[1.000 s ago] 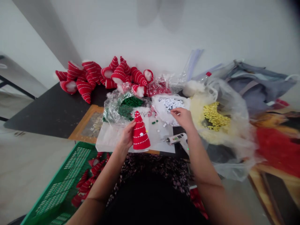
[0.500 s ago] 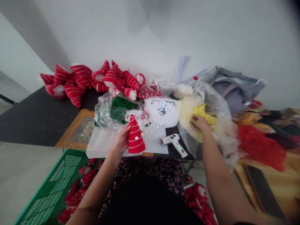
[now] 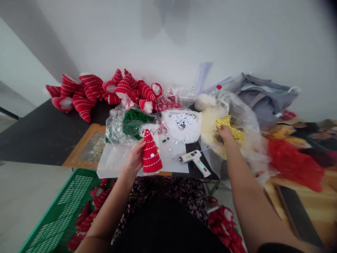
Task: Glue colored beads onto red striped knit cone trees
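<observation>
My left hand (image 3: 136, 155) is closed around the side of a red felt cone (image 3: 152, 162) wound with white cord, held upright over the white sheet. A white pom-pom (image 3: 152, 155) and a yellow one sit on the cone. Reaching into a plastic bag of yellow pom-poms (image 3: 236, 133), my right hand (image 3: 224, 133) has its fingertips down among them; the fingers are mostly hidden. A white glue gun (image 3: 196, 160) lies between the hands. Behind it is a bag of white pom-poms (image 3: 184, 121), and green pom-poms (image 3: 135, 119) fill a clear bag to the left.
Several stuffed red cones (image 3: 126, 88) are heaped along the back of the dark table (image 3: 34, 130). A green crate (image 3: 55, 211) with more cones stands at lower left. A wooden-edged board (image 3: 72, 154), a grey bag (image 3: 263, 98) and red cloth (image 3: 295, 163) lie around.
My right hand has pushed slightly deeper among the yellow pom-poms. The left hand and red cone stay nearly in place, with a slight shift of the whole view.
</observation>
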Tool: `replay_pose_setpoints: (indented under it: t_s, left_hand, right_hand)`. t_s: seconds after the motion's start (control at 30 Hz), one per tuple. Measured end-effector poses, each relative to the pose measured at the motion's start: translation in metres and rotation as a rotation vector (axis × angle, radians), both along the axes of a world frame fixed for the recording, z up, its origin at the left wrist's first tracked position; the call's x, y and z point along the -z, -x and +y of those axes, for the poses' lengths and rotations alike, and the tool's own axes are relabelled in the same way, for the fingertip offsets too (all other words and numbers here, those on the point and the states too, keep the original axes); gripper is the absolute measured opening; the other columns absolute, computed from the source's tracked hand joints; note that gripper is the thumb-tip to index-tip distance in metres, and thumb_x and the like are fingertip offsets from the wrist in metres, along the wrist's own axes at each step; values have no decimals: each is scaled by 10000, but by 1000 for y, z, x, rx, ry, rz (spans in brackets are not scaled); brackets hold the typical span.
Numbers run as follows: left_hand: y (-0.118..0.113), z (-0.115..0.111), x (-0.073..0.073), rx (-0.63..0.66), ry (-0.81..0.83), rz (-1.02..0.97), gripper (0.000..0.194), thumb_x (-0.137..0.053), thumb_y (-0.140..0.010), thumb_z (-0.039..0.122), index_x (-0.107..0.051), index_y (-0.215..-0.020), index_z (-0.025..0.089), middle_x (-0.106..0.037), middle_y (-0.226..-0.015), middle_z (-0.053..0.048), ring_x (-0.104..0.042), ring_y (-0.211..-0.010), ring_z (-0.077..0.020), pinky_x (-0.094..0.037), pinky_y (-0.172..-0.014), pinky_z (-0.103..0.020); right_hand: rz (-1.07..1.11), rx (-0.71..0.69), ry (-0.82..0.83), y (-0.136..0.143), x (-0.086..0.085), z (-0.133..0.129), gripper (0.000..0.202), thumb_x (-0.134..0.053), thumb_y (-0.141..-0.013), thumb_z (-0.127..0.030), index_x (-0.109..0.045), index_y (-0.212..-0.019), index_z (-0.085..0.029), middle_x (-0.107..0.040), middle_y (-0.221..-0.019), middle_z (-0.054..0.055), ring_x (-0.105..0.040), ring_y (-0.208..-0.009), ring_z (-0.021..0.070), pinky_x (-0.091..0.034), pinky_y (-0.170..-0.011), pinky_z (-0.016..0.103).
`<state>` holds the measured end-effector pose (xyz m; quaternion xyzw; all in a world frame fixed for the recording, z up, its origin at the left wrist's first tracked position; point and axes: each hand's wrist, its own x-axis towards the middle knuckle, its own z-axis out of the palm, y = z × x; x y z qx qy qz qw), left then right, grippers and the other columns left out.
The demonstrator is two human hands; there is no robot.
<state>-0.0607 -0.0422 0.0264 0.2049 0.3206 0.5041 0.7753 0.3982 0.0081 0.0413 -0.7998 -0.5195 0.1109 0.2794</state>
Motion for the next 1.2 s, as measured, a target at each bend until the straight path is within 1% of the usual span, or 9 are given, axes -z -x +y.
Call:
replay_pose_setpoints:
  t_s: [0.17,0.3,0.43,0.53,0.6,0.67,0.77,1.03,1.2]
  left_hand:
    - [4,2,4,-11,8,-2,380,-846,-770,274,-679,-1097,177,-800,-927,-61,-803,-939,-292,-653,-915,-431]
    - [0,3,4,-8,18,-5,383,-851,-762,259,-685,-1097,177,-795,-893,-47,-801,-896,-276,-656,-893,-420]
    - [-6,3,2,23,5,-16,357,-857,-758,269,-690,-1061,182,-790,-872,-41,-796,-861,-270,-657,-874,-419]
    - [-7,3,2,29,3,-12,352,-848,-765,268,-690,-1069,190,-787,-866,-33,-797,-886,-275,-655,-885,-424]
    - [-5,2,3,21,-2,-9,379,-852,-760,276,-691,-1091,185,-788,-873,-39,-798,-923,-286,-651,-898,-429]
    - [-3,2,4,6,-10,-6,406,-861,-752,286,-691,-1106,179,-789,-880,-46,-796,-952,-295,-647,-911,-431]
    - [-1,2,6,3,-16,-4,419,-869,-746,302,-692,-1104,175,-791,-895,-55,-794,-964,-297,-644,-919,-433]
    - [-9,4,8,19,3,1,383,-861,-753,299,-703,-1083,184,-797,-919,-55,-794,-959,-294,-646,-909,-432]
    - [-13,4,4,32,12,-2,349,-849,-757,290,-706,-1055,179,-794,-899,-59,-792,-910,-287,-649,-894,-435]
  right_hand:
    - [435,70,-81,-3,-24,-8,402,-796,-918,-424,-493,-713,-257,-384,-562,-85,-311,-475,97,-298,-444,256]
    - [715,-93,-64,22,-42,-16,330,-839,-862,-394,-566,-782,-227,-548,-681,-27,-287,-482,47,-220,-431,231]
    - [834,-335,140,79,-38,-18,375,-922,-727,-424,-678,-880,-184,-621,-704,-13,-355,-474,43,-234,-439,206]
    - [700,-609,388,125,-24,-20,352,-850,-793,-484,-694,-901,-187,-600,-652,-42,-448,-497,89,-344,-492,217]
    - [423,-703,410,148,-17,-23,204,-787,-864,-384,-738,-903,-189,-671,-694,-12,-572,-586,138,-442,-592,250]
    - [116,-715,374,161,-14,-27,92,-747,-889,-250,-802,-949,-209,-768,-802,26,-689,-742,196,-501,-723,281]
    - [-138,-674,341,164,-16,-32,208,-733,-908,-187,-856,-1058,-262,-843,-976,48,-765,-938,252,-526,-828,297]
    - [-133,-648,253,139,-26,-33,171,-725,-925,-183,-874,-999,-221,-861,-960,64,-788,-868,233,-541,-810,292]
    - [-156,-725,324,147,-21,-37,194,-730,-920,-151,-845,-1071,-193,-838,-895,60,-760,-815,209,-503,-759,266]
